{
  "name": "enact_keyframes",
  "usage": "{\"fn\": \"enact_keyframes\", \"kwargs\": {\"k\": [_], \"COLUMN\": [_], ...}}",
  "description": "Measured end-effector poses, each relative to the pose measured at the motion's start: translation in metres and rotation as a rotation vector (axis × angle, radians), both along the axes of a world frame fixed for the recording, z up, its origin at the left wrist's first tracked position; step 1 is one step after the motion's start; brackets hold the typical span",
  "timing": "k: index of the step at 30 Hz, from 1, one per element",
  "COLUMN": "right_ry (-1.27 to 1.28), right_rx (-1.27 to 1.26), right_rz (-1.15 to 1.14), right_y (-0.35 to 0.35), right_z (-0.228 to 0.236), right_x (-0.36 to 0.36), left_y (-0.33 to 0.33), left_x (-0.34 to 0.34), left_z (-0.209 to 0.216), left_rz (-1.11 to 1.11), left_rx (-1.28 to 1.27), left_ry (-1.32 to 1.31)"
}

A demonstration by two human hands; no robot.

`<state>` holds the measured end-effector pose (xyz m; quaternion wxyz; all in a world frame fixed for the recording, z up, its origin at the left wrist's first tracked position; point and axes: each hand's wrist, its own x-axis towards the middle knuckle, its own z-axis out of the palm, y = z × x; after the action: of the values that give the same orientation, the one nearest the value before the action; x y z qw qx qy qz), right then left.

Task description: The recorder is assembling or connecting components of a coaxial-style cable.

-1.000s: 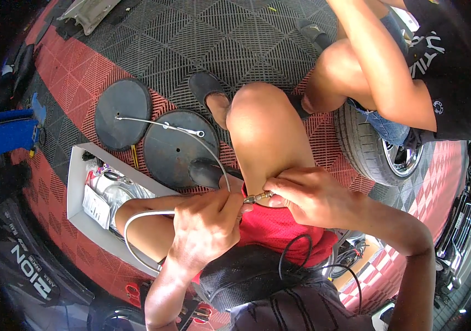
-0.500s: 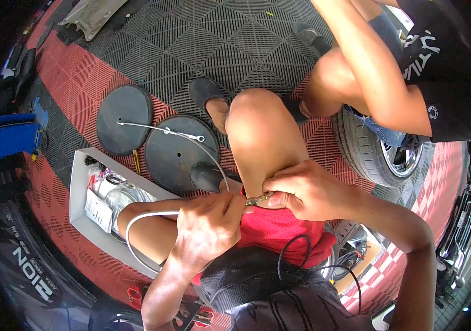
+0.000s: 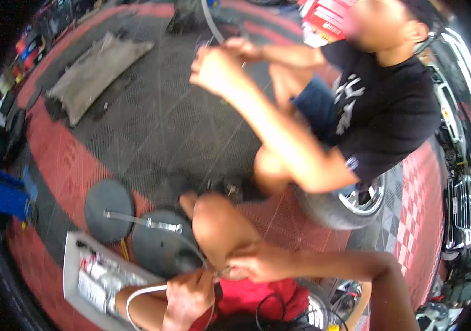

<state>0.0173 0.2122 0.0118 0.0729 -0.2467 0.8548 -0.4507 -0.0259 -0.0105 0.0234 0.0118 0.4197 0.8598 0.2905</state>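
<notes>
My left hand [image 3: 188, 295] is closed around the end of a thin white cable [image 3: 131, 298] that loops out to the left. My right hand [image 3: 257, 262] pinches a small metal fitting [image 3: 221, 271] at that cable's end, just below my bent knee [image 3: 219, 226]. The two hands almost touch over my red shorts [image 3: 249, 295]. A thin black wire [image 3: 263, 309] curls on the shorts. The fitting is mostly hidden by my fingers.
Another person in a black T-shirt [image 3: 384, 110] sits on a wheel [image 3: 340, 207], hands raised [image 3: 213, 66]. Two dark round discs [image 3: 108, 207] joined by a metal bar [image 3: 152, 223], a grey tray [image 3: 75, 270], a blue object [image 3: 1, 193], a grey mat [image 3: 94, 71] and a car [image 3: 461, 209] surround me.
The view has tilted up, so my hands sit lower in the picture. Both hands keep their hold at the cable end. The other person's arms have lifted higher.
</notes>
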Motion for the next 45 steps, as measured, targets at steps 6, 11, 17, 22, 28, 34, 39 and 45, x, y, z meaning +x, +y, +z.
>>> {"fn": "enact_keyframes", "kwargs": {"k": [6,11,17,22,28,34,39,45], "right_ry": [0.154,0.42,0.47,0.52,0.277,0.137,0.305,0.412], "right_rx": [0.066,0.032,0.188,0.237,0.291,0.325,0.281,0.442], "right_rz": [-0.009,-0.102,-0.162,-0.153,-0.012,-0.001,-0.015,0.017], "right_y": [-0.009,-0.015,-0.014,-0.017,-0.019,-0.025,-0.028,-0.025], "right_z": [0.002,-0.004,-0.008,-0.013,-0.011,-0.008,-0.005,-0.002], "right_x": [-0.007,-0.022,-0.034,-0.026,-0.022,-0.019,-0.031,-0.023], "left_y": [-0.008,-0.011,-0.004,-0.009,-0.008,-0.013,-0.013,-0.016], "left_x": [-0.005,-0.009,-0.024,-0.023,-0.022,-0.02,-0.021,-0.023], "left_z": [0.034,0.035,0.03,0.039,0.04,0.029,0.024,0.016], "left_rz": [-0.005,0.063,0.117,0.124,0.131,0.103,0.104,0.11], "left_rx": [-0.102,-0.181,-0.191,-0.12,-0.091,-0.241,-0.175,-0.189], "left_ry": [0.053,0.14,0.149,0.114,0.065,0.057,0.126,0.137]}}
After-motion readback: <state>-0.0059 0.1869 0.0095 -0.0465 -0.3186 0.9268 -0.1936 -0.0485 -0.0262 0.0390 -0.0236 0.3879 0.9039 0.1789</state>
